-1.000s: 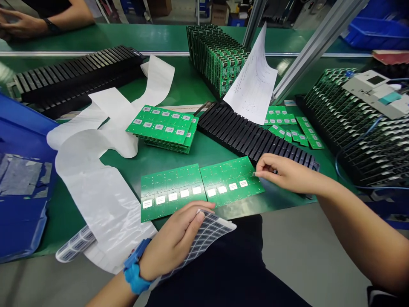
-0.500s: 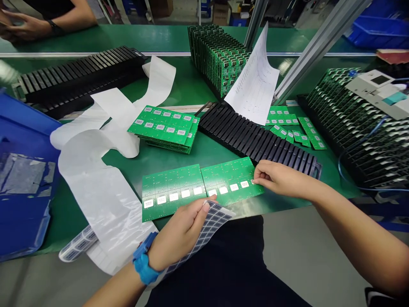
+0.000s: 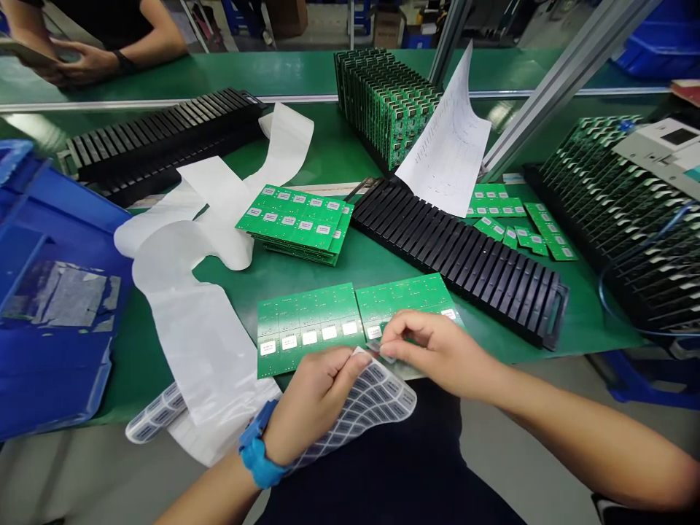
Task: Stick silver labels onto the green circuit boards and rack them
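Note:
Two green circuit board panels (image 3: pixel 311 324) lie side by side near the front edge of the green table (image 3: pixel 339 266), each with a row of small white labels. My left hand (image 3: pixel 311 397), with a blue wristband, is closed on a sheet of labels (image 3: pixel 372 397) held over my lap. My right hand (image 3: pixel 432 350) has its fingers pinched at the top edge of that sheet, over the right panel (image 3: pixel 407 295). I cannot make out whether a label sits between the fingertips.
A stack of labelled green panels (image 3: pixel 298 219) lies behind. A black slotted rack (image 3: pixel 464 255) runs to the right, another (image 3: pixel 158 142) at back left. White backing strip (image 3: pixel 197 328) curls on the left beside a blue bin (image 3: pixel 49 292). Racks of upright boards (image 3: pixel 391 102) stand behind. Another person's hands (image 3: pixel 76 69) rest at far left.
My right hand has moved left from the right panel's far end to the top of the label sheet. My left hand has kept the sheet, and the view has shifted a little.

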A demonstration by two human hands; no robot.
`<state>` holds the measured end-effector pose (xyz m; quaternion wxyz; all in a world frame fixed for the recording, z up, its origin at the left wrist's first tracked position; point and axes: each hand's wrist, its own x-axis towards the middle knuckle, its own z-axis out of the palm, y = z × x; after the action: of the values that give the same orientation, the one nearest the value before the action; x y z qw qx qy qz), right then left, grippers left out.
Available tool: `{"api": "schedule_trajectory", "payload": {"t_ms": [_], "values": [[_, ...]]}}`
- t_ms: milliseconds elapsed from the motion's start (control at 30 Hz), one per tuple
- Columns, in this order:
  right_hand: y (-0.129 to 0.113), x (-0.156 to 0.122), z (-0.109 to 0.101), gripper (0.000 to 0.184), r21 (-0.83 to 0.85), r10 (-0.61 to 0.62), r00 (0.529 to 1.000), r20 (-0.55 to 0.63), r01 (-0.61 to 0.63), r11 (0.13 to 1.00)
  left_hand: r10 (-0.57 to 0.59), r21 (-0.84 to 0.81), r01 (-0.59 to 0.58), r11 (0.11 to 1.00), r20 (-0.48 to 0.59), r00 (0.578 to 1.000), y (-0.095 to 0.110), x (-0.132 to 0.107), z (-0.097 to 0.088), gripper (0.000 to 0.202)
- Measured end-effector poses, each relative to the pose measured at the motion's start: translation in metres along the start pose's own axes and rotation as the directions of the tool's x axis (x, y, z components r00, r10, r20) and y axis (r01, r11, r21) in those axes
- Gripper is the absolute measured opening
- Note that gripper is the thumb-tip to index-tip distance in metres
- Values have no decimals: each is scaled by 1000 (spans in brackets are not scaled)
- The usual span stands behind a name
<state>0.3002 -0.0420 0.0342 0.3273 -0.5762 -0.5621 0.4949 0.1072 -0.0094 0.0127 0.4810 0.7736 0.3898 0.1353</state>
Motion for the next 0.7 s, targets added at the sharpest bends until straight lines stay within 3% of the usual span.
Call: {"api": "schedule_trajectory", "payload": {"t_ms": [67, 133, 200, 267, 367, 533, 700], "values": [[3, 6, -29, 17, -53, 19, 999, -37, -21, 998, 9, -32, -8, 999, 19, 1000, 0, -1, 0, 33], [7, 15, -66, 17, -294, 19, 997, -70, -39, 955, 37, -45, -35, 998, 47, 998, 0, -2, 0, 29], [13, 25, -100, 18, -531, 169, 986, -6, -146, 835, 70, -35, -67, 997, 71, 995, 1, -2, 0, 26], [18, 33, -122, 19, -633, 283, 957, 63, -181, 752, 91, -15, -90, 996, 83, 992, 1, -3, 0, 25], [23, 41, -131, 17, -663, 343, 932, 118, -183, 726, 86, 12, -87, 996, 88, 992, 0, -3, 1, 25], [28, 50, -124, 13, -663, 370, 915, 163, -176, 728, 15, 32, -19, 999, 123, 992, 1, -2, 0, 29], [35, 52, -119, 18, -724, 322, 940, 115, -143, 675, -11, 32, 7, 999, 130, 991, 2, -1, -1, 31]]}}
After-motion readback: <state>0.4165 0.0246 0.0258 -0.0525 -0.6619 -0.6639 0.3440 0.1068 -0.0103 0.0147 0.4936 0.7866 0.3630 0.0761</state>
